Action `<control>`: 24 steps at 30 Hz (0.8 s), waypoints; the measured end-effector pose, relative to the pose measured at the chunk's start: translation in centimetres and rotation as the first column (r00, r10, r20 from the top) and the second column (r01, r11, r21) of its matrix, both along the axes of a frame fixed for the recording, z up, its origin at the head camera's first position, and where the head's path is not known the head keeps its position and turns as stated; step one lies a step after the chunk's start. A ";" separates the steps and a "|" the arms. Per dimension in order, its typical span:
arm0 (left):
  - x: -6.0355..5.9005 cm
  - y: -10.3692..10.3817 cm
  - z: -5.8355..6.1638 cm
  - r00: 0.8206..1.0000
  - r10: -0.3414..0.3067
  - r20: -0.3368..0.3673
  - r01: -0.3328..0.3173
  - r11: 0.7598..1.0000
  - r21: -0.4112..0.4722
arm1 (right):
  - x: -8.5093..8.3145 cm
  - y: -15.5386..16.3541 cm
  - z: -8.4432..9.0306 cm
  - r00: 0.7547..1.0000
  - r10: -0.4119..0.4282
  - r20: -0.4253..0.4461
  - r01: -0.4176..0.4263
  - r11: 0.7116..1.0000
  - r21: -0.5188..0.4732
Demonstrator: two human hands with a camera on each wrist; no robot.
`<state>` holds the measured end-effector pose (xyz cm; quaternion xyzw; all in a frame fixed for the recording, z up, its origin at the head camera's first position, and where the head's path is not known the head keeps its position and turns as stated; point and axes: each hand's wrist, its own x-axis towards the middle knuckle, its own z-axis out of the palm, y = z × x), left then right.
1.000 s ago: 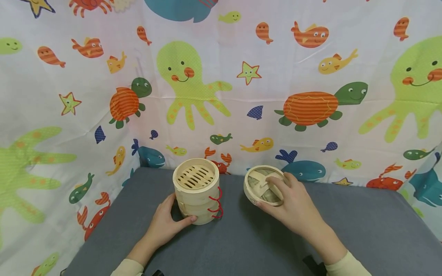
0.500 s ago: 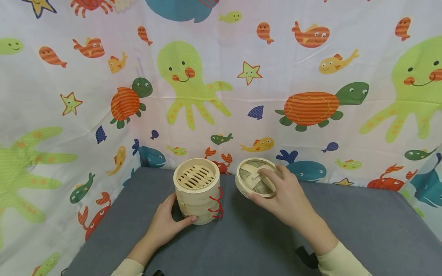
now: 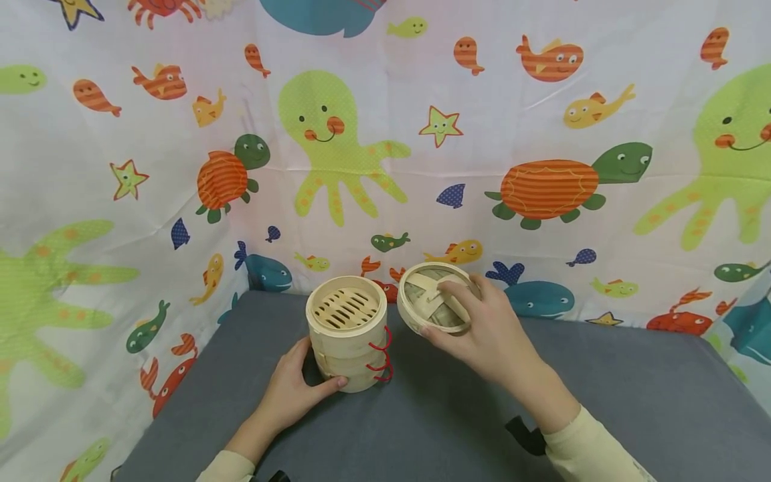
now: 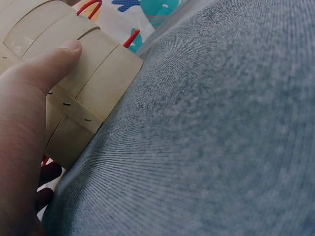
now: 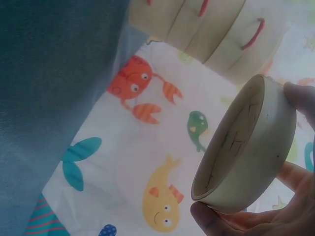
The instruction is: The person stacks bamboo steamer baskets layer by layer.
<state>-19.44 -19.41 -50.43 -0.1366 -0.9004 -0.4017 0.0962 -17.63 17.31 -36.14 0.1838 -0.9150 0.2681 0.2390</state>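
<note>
A round bamboo steamer [image 3: 345, 351] stands upright on the grey cloth, its slatted top layer uncovered and red cord loops on its right side. My left hand [image 3: 292, 391] holds it low on the left, the thumb across the front wall in the left wrist view. Up and to the right, my right hand [image 3: 490, 331] grips the woven bamboo lid [image 3: 421, 309] by its rim, with the index finger over the crossed strips on top. The lid is raised and tilted, apart from the steamer. In the right wrist view, the lid's hollow underside [image 5: 236, 140] faces the steamer's stacked tiers [image 5: 206, 29].
Grey cloth [image 3: 632, 388] covers the table on both sides of the hands. A white curtain [image 3: 385, 94] printed with sea animals hangs behind and along the left side. A black strap [image 3: 525, 435] shows beside the right sleeve.
My right hand has carried the lid left and upward, closer to the steamer's top. My left hand and the steamer have stayed in place.
</note>
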 end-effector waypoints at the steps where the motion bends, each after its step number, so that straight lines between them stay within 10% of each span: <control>1: 0.0 0.0 0.0 1.000 0.001 0.000 -0.001 1.000 0.000 | -0.1 -0.1 0.1 1.000 0.002 -0.005 -0.002 1.000 -0.003; 24: 0.0 0.1 0.3 1.000 -0.015 -0.013 0.015 1.000 0.009 | -1.2 -2.7 2.3 0.997 0.078 -0.016 -0.079 0.997 -0.023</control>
